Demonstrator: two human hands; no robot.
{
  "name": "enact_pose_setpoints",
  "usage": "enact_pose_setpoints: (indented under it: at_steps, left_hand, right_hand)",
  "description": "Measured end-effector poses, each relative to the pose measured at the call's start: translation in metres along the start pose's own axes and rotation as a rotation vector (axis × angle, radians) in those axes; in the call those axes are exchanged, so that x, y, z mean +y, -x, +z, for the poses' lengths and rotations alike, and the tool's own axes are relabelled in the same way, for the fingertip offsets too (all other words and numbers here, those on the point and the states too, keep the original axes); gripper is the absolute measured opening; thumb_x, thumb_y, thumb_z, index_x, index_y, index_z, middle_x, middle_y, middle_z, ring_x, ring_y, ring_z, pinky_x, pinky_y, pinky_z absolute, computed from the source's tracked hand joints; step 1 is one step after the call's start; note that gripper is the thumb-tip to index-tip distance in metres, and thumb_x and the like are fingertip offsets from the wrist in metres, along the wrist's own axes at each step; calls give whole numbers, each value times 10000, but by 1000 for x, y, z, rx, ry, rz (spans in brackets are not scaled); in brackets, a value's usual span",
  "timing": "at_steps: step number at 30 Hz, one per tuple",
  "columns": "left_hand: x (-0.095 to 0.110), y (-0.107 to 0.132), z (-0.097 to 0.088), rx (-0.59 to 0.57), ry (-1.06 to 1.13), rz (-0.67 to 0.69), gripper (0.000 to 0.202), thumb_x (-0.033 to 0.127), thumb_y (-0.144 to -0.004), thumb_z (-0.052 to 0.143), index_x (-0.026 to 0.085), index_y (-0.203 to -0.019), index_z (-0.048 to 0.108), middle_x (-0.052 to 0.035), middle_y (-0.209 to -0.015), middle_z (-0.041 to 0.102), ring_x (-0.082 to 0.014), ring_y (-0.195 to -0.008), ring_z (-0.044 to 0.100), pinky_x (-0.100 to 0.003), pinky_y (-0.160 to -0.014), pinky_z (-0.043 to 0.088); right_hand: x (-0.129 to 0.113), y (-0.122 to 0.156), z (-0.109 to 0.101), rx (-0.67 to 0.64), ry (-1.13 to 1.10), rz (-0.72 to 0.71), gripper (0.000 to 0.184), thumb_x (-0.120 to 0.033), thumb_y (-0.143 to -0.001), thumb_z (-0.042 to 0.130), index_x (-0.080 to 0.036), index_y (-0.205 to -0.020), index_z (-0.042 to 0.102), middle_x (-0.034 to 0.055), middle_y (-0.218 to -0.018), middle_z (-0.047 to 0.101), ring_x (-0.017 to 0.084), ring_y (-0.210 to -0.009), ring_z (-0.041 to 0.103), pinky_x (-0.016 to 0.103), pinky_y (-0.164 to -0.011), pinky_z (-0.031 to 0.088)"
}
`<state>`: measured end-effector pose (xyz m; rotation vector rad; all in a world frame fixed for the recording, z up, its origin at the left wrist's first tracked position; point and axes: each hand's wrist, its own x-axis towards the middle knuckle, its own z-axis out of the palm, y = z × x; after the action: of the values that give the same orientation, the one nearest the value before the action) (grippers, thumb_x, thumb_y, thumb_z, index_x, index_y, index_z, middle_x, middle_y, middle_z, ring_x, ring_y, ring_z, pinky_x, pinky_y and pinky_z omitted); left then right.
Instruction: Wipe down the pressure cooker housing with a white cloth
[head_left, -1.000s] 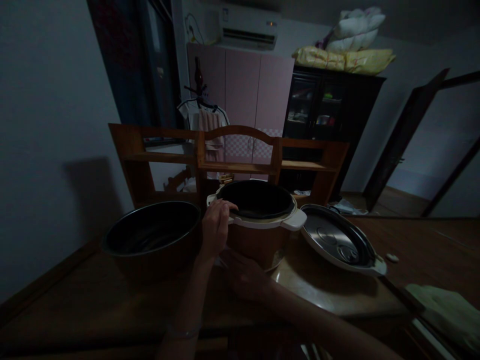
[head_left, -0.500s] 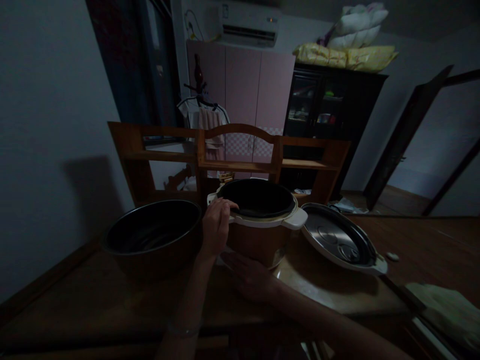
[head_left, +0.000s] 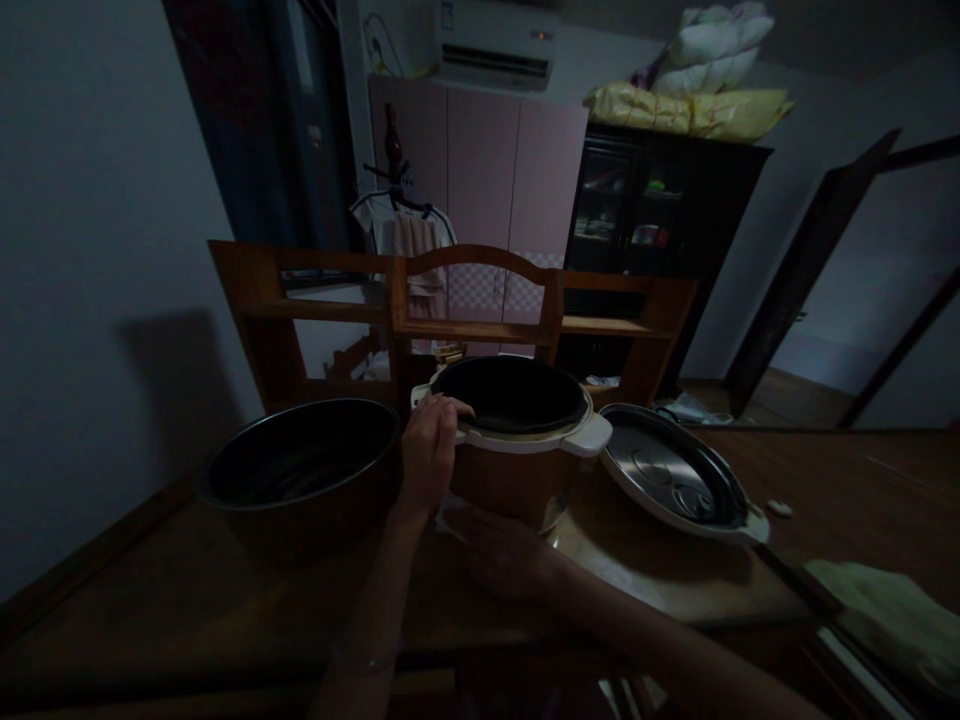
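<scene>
An electric cooker (head_left: 517, 475) with a brown body, a white rim and handles and a dark inner pot stands at mid-table. My left hand (head_left: 429, 440) is closed over the left side of its rim, fingertips reaching inside the edge. Low at the cooker's front, my right hand (head_left: 499, 550) lies with fingers stretched against the base, over a thin white cloth (head_left: 448, 512). Only part of this cloth shows. To the left sits a large dark round pot (head_left: 300, 515). On the right, the cooker's lid (head_left: 667, 475) rests with its metal inside facing up.
The wooden table (head_left: 622, 590) has a shelf rack (head_left: 480, 333) along its back. A pale cloth-like item (head_left: 885, 610) lies at the lower right, beyond the table's edge. A wall (head_left: 97, 400) rises close on the left.
My right hand has shifted slightly along the cooker's base, and more of the white cloth shows past its fingers. My left hand keeps its hold; the view has moved a little.
</scene>
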<state>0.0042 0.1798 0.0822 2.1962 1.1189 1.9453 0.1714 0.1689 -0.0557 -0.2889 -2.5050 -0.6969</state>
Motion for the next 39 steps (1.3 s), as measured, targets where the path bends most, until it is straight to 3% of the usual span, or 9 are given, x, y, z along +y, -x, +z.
enact_pose_setpoints:
  at_steps: [5, 9, 13, 17, 20, 29, 34, 39]
  left_hand:
    - [0, 0, 0, 5, -10, 8, 387, 279, -1028, 282, 198, -943, 650, -39, -1040, 649, -164, -1065, 562, -363, -1088, 349]
    - [0, 0, 0, 8, -13, 12, 379, 276, -1029, 284, 203, -950, 648, -32, -1047, 649, -158, -1062, 561, -358, -1090, 346]
    - [-1, 0, 1, 7, -16, 6, 392, 300, -1031, 277, 202, -955, 648, -43, -1054, 648, -167, -1061, 562, -361, -1073, 361]
    - [-2, 0, 1, 8, -23, 9, 399, 295, -1032, 269, 201, -952, 648, -39, -1050, 649, -162, -1066, 562, -366, -1097, 342]
    - [-2, 0, 2, 17, -16, 10, 399, 296, -1032, 273, 200, -935, 648, -38, -1034, 647, -160, -1061, 563, -366, -1103, 339]
    - [-2, -1, 2, 7, -2, -3, 395, 307, -1027, 279, 200, -934, 647, -49, -1029, 649, -171, -1040, 574, -365, -1077, 366]
    - [-2, 0, 2, 16, 3, -6, 386, 298, -1026, 286, 203, -934, 649, -42, -1022, 645, -172, -1065, 568, -377, -1082, 361]
    - [-3, 0, 3, 18, 9, -2, 365, 288, -1025, 295, 195, -942, 638, -40, -1038, 641, -162, -1057, 564, -373, -1091, 356]
  right_hand:
    - [11, 8, -18, -21, 12, -97, 424, -235, -967, 492, -5, -1316, 562, 185, -1416, 487, 251, -1408, 363, 358, -1148, 393]
    - [16, 19, -37, -56, 12, -123, 389, -233, -964, 491, -49, -1290, 595, 141, -1481, 423, 229, -1435, 316, 342, -1167, 367]
    - [18, 20, -59, -54, 22, -48, 380, -233, -960, 494, -64, -1283, 601, 110, -1513, 380, 215, -1449, 290, 362, -1202, 313]
    - [22, 4, -84, 18, 38, 83, 396, -183, -933, 527, -63, -1307, 577, 110, -1502, 401, 223, -1451, 283, 383, -1204, 317]
    - [28, -7, -94, 58, 58, 105, 404, -186, -930, 539, -54, -1311, 564, 122, -1507, 392, 224, -1455, 274, 379, -1203, 325]
    - [30, 11, -96, 44, 71, 161, 421, -142, -926, 508, -68, -1340, 538, 99, -1522, 373, 231, -1451, 280, 413, -1206, 319]
    - [18, 30, -97, 0, 100, 364, 577, -138, -945, 458, -133, -1510, 346, 63, -1563, 301, 232, -1474, 217, 430, -1204, 301]
    - [-7, 45, -72, -21, 108, 655, 668, -278, -961, 480, -141, -1562, 223, 88, -1603, 179, 291, -1492, 124, 497, -1191, 287]
